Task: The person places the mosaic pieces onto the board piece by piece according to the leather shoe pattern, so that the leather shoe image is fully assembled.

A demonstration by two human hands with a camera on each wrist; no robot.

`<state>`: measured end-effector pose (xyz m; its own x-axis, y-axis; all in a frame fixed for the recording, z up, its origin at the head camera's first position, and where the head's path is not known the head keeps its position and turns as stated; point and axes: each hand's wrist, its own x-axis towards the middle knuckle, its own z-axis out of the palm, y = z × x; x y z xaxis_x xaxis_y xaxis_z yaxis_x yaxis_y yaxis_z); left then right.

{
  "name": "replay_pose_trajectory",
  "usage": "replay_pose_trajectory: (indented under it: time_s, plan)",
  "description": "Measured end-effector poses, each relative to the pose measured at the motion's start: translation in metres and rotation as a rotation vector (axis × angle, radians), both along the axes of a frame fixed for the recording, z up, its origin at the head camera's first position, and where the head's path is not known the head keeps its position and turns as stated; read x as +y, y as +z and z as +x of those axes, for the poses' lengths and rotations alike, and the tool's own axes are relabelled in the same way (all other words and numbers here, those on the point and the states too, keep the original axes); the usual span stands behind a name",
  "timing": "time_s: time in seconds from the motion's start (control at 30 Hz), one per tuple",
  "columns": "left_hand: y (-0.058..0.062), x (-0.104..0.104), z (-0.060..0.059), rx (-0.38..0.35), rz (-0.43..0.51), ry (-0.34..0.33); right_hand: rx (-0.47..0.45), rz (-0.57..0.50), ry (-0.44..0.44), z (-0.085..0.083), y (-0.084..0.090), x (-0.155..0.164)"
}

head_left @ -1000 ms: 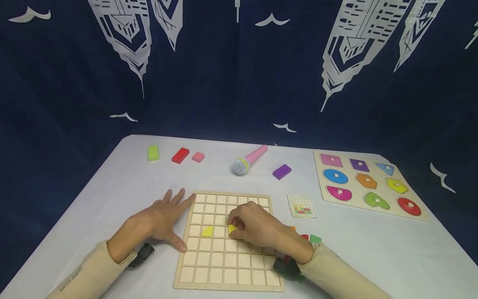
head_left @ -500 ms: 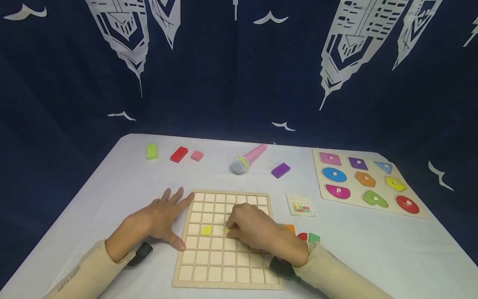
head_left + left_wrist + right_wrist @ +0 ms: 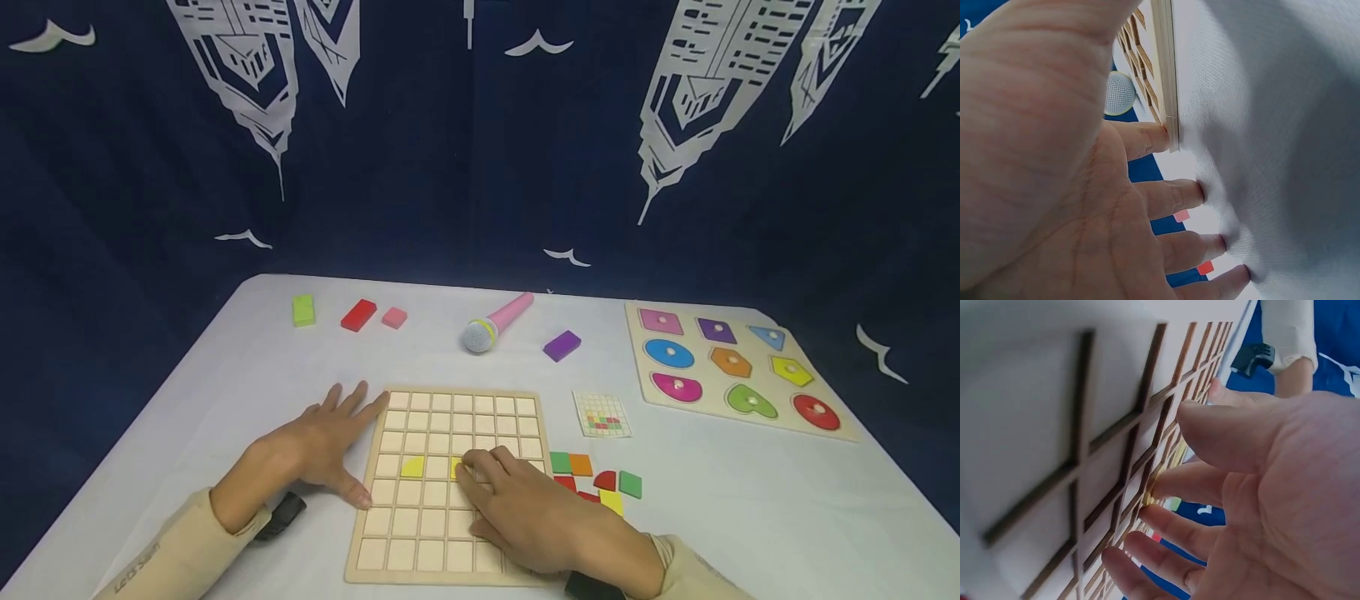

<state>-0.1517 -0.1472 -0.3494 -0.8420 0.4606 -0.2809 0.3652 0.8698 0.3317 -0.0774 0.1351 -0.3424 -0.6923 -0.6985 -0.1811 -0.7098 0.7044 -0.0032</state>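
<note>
Two yellow tiles [image 3: 413, 467] sit in the grid board [image 3: 450, 550], most cells bare; your right hand [image 3: 525, 512] rests flat, released, fingertip on the second; your left hand [image 3: 318, 446] lies flat, steadying the board's edge; spare tiles [image 3: 600, 485] wait on the counter [image 3: 750, 500]

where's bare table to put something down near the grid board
Free: the cloth between the grid board and the toy microphone, and left of the left hand. Crowded: right of the board, by the loose tiles and pattern card.
</note>
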Motion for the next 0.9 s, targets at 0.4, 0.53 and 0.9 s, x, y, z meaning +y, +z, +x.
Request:
replay_pose_trajectory:
  time_s: [0.4,0.53,0.9]
  plan:
    - [-0.002,0.0,0.0,0.005,-0.001,-0.003,-0.248,-0.271,-0.142,0.007,0.013,0.064]
    - [-0.003,0.001,0.001,-0.01,0.0,-0.008,-0.283,-0.341,-0.242,0.006,0.016,0.098]
    - [-0.003,0.001,0.0,-0.001,0.0,-0.016,-0.364,-0.479,-0.364,-0.003,0.001,0.162]
